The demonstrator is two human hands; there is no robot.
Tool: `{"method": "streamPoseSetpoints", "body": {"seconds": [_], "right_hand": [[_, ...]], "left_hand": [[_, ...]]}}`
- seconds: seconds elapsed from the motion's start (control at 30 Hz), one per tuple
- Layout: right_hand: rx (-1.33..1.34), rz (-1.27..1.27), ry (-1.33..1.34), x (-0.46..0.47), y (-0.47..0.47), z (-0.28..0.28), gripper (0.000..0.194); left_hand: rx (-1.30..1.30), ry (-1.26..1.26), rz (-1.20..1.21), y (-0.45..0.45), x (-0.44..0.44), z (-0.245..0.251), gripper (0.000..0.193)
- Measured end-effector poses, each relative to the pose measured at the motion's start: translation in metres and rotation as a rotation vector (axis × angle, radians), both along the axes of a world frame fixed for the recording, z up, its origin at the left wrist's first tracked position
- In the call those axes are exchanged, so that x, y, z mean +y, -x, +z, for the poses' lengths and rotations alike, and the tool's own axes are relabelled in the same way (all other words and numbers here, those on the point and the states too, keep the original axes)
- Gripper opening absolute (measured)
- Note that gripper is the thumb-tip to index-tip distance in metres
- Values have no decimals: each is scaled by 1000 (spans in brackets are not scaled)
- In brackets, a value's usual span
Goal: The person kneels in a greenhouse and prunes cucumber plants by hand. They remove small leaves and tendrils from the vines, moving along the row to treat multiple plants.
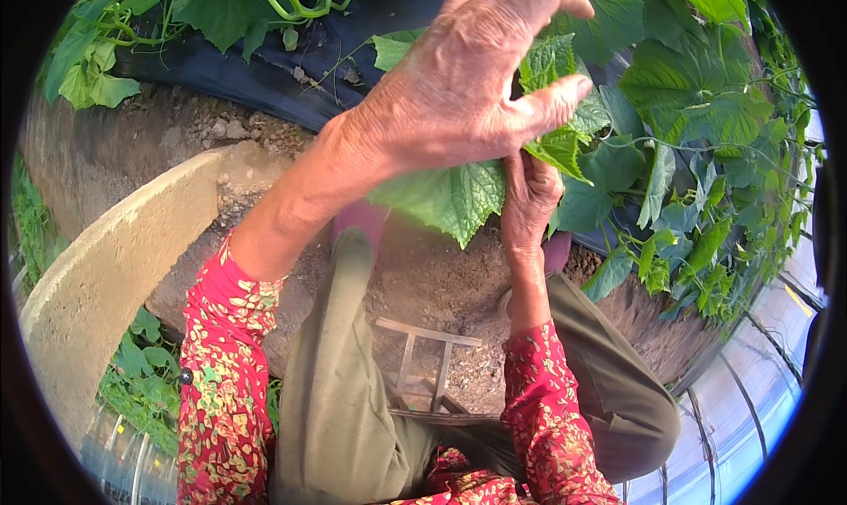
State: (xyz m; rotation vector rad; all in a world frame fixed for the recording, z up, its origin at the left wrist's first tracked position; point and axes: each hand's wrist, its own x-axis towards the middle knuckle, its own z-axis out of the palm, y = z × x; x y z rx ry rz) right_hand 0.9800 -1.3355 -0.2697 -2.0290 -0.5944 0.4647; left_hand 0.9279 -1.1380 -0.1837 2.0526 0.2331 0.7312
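My left hand [463,81] is raised at the top centre, above leafy vine shoots. Its thumb stands apart from the fingers, nothing shows in its grasp, and some fingertips run past the picture's upper edge. Just below it is my right hand [531,197], with bent fingers against the toothed young leaves [562,149] of a vine, which looks like cucumber. The right fingertips are hidden behind the left hand and the foliage, so what they grip cannot be made out. A broad green leaf [456,197] hangs beside the right hand, partly under my left wrist.
Black plastic mulch film [265,75] covers the soil bed ahead. Dense vines [701,121] crowd the right side. A small slatted wooden frame [423,363] lies between my legs. A curved, pale, rough-surfaced edge [126,240] sweeps along the left. Clear greenhouse sheeting [734,399] shows at lower right.
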Motion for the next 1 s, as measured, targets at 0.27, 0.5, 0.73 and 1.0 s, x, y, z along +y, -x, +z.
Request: {"method": "streamPoseSetpoints", "body": {"seconds": [0.27,0.5,0.73,1.0], "right_hand": [[347,-192,-436,7,-71,3,10],[374,-160,-445,17,-99,-4,21],[387,-155,-463,26,-89,-4,15],[425,-231,-471,29,-68,3,17]], "left_hand": [[93,617,400,43,2,-77,24],[500,556,62,21,-65,-148,33],[630,1074,302,-22,-114,-164,77],[313,1732,357,-41,-140,-180,48]]}}
